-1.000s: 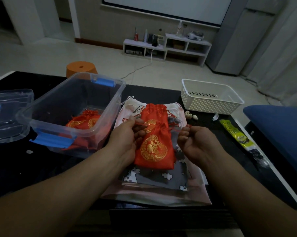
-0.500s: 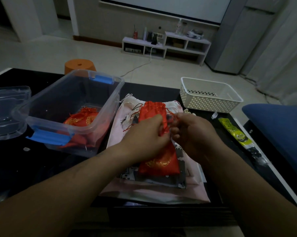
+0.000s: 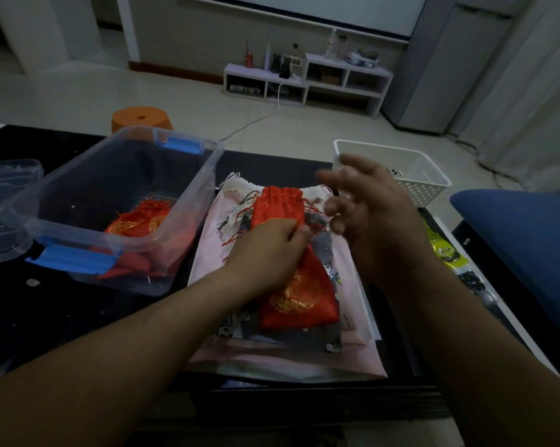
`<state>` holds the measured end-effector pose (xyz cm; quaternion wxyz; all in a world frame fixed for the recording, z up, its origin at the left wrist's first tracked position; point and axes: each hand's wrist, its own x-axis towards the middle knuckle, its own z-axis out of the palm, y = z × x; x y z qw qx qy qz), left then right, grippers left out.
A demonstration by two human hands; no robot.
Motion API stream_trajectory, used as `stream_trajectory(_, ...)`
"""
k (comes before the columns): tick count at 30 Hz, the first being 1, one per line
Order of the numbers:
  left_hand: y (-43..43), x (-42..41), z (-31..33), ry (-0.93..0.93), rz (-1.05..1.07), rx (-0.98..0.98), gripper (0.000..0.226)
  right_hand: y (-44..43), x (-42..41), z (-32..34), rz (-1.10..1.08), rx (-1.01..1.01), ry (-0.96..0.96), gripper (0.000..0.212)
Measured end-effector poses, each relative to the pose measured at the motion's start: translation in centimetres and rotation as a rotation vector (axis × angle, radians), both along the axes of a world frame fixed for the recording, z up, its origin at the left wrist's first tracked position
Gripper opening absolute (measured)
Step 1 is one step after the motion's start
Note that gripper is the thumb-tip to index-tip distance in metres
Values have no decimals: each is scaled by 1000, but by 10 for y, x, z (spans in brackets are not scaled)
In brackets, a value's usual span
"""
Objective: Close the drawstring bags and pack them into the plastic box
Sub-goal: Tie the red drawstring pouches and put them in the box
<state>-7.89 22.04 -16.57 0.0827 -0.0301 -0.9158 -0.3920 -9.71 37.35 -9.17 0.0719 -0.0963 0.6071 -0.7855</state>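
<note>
Right now your left hand sits at the centre of the frame, its fingers curled round the gathered neck of a red bag. The bag is shiny satin-like cloth with a round gold embroidered emblem on its plump body. Its long axis runs nearly straight up and down the frame: the puckered neck points toward the top under your fingertips, and the squared bottom lies toward the lower edge. Thin red cords trail out beside your knuckles.

Your right hand hovers just right of the neck, blurred, with its fingers spread and loose; it holds nothing that I can make out.

A second red bag of the same glossy cloth lies flat just above your left hand, its mouth wide and ungathered, facing the top of the frame. Both rest on a stack of soft flat pink bags and a grey bag printed with small white figures.

At centre left stands the plastic box, clear and rectangular with blue latches, on the glossy black table. Inside it lie closed red bags with gold emblems. Its clear lid lies at the left edge, and a white perforated basket sits upper right.
</note>
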Motion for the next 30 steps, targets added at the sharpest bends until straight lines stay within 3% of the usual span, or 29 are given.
stream_trajectory(1, 0, -2, 1, -20, 24, 74, 45, 3, -5, -1, -121, -21, 5, 19)
stream_trajectory(3, -1, -3, 5, -54, 27, 189, 48, 10, -10, -10, -222, 136, 2, 15)
stream_trajectory(8, -5, -2, 9, -119, 26, 382, 50, -2, 4, -40, 38, 752, 79, 17)
stream_trajectory(12, -8, -1, 8, -131, 45, 463, 53, -8, 6, -49, -8, 953, 291, 16)
stream_trajectory(17, -16, -1, 5, -121, 31, 439, 66, -13, 6, -56, -21, 926, 388, 12)
stream_trajectory(20, -20, 0, 2, -122, -48, 447, 62, -15, 5, -61, -37, 829, 268, 6)
stream_trajectory(25, -31, 4, -4, -44, -142, 106, 36, -11, 7, -61, -21, 490, -158, 9)
stream_trajectory(30, -41, 5, -14, -37, -192, -157, 22, -7, 5, -60, -75, 341, -200, 5)
